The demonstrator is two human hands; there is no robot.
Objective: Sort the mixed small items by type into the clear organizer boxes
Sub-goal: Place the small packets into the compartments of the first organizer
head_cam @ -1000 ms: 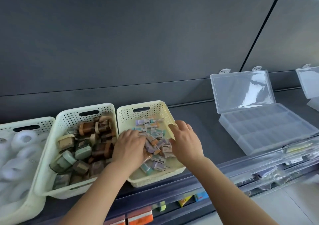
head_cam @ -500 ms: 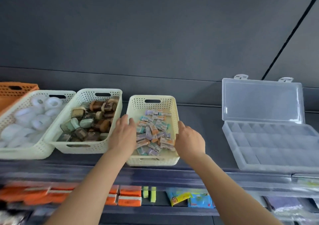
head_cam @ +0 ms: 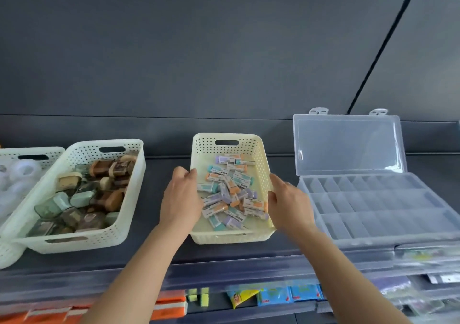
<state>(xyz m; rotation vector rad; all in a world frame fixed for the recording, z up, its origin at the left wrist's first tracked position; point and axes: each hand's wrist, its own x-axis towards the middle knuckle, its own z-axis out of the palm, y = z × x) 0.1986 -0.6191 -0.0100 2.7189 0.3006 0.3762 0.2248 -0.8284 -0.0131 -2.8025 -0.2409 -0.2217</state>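
A cream perforated basket (head_cam: 227, 238) stands on the dark shelf, holding several small erasers (head_cam: 230, 194) in purple, teal and orange sleeves. My left hand (head_cam: 180, 200) grips the basket's left rim, thumb over the edge. On the opposite rim my right hand (head_cam: 288, 203) grips the basket the same way. Just to the right lies a clear organizer box (head_cam: 378, 208) with its lid (head_cam: 348, 144) propped open against the wall; its compartments look empty.
A second cream basket (head_cam: 117, 226) of brown and green small cases sits to the left, with a gap between it and the held basket. A white basket (head_cam: 47, 152) of white rolls is at the far left. Lower shelves hold orange and colourful packets.
My hands left the erasers and took the basket by its two side rims. The basket has shifted right, away from the brown-case basket and close to the organizer box.
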